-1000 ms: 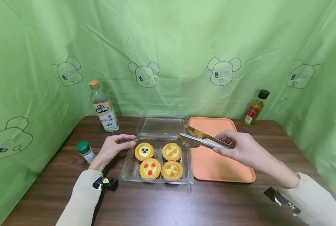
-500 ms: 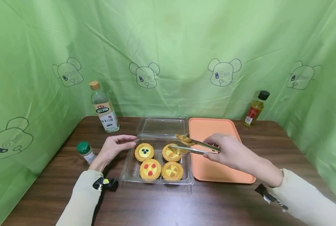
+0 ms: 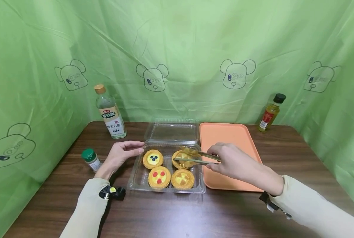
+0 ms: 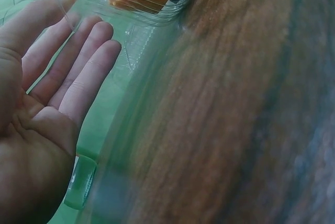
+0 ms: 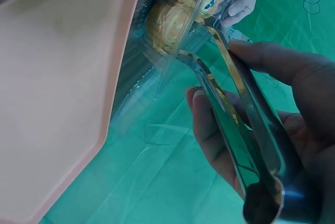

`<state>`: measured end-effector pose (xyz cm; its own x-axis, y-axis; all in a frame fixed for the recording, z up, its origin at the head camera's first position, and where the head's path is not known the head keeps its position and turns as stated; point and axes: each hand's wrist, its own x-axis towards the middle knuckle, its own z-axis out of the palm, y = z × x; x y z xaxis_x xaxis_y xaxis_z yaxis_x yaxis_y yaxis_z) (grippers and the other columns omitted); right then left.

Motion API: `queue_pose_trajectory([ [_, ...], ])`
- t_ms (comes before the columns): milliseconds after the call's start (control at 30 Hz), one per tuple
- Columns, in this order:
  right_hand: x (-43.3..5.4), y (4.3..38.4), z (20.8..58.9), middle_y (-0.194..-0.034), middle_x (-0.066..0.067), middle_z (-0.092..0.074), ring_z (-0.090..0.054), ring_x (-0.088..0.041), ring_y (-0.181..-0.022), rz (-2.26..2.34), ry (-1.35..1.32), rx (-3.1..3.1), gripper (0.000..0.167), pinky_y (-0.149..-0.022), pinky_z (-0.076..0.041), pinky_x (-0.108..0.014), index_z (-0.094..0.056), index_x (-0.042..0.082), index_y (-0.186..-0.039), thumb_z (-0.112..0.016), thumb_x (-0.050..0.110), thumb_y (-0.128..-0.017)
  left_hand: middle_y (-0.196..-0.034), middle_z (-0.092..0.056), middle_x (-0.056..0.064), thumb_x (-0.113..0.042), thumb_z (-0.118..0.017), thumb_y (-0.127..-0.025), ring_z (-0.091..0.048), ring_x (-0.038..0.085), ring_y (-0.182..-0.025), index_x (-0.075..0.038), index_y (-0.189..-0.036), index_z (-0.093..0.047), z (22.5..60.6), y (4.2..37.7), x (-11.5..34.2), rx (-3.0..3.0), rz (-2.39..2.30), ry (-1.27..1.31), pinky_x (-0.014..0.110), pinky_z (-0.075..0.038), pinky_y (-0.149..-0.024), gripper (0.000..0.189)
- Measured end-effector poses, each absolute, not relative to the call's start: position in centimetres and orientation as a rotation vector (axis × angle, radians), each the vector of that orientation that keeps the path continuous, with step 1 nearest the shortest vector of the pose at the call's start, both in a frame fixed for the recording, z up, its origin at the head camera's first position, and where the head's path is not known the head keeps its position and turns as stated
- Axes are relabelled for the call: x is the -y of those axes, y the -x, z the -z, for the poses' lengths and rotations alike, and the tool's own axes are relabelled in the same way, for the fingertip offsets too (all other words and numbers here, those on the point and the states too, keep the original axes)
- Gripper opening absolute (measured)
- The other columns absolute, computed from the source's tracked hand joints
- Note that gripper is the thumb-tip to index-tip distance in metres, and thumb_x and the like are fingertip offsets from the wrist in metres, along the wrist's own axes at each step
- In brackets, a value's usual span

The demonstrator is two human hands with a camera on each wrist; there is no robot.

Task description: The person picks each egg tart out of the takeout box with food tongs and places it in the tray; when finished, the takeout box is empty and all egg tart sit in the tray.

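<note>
My right hand grips metal tongs, whose golden tips spread over the back right tart with orange wedges. In the right wrist view, the tong arms stand apart and their tips reach the pastries. My left hand touches the left rim of the clear plastic container, its fingers fairly straight by the plastic corner. Also inside the container are a blueberry-topped tart, a red-topped tart and a second wedge-topped tart.
An orange tray lies right of the container, partly under my right hand. The container's hinged lid lies open behind. Around stand a vinegar bottle, a green-capped jar and an oil bottle on the wooden table.
My right hand has moved left and the tongs have come down from above the container's edge onto the back right tart. My left hand has stayed at the rim.
</note>
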<state>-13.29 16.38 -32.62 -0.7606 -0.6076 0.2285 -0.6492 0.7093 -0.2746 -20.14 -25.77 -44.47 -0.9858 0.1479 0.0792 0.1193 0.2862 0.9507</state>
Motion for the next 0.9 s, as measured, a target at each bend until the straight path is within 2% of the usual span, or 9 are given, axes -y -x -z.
queue_pose_trajectory([
  [133,-16.2,13.3,32.7,-0.080,0.011,-0.062,-0.054,-0.007,-0.070,-0.532,-1.047,2.781,0.020,-0.063,-0.050,-0.032,-0.070,0.012,-0.091,-0.089,0.013,-0.085,-0.121,-0.077,0.010,-0.026,-0.088,-0.092,-0.074,0.015,-0.108,-0.005,-0.126,-0.077,44.5,20.1,25.7,-2.496,-1.846,-0.263,0.026,-0.056,-0.093,0.042],
  [433,-15.6,13.5,33.2,-0.080,0.013,-0.059,-0.051,-0.007,-0.071,-0.610,-1.065,2.764,0.017,-0.065,-0.047,-0.032,-0.073,0.012,-0.096,-0.086,0.012,-0.085,-0.121,-0.078,0.009,-0.027,-0.088,-0.092,-0.073,0.014,-0.109,-0.005,-0.126,-0.078,44.4,19.9,25.9,-2.510,-1.834,-0.258,0.025,-0.056,-0.093,0.041],
  [900,-15.4,13.2,31.0,-0.071,0.008,-0.057,-0.048,-0.011,-0.063,-0.578,-0.896,2.922,0.017,-0.058,-0.044,-0.031,-0.068,0.013,-0.084,-0.084,0.015,-0.090,-0.120,-0.078,0.008,-0.025,-0.088,-0.092,-0.074,0.016,-0.108,-0.005,-0.125,-0.078,44.5,20.0,25.9,-2.506,-1.845,-0.293,0.026,-0.057,-0.092,0.040],
])
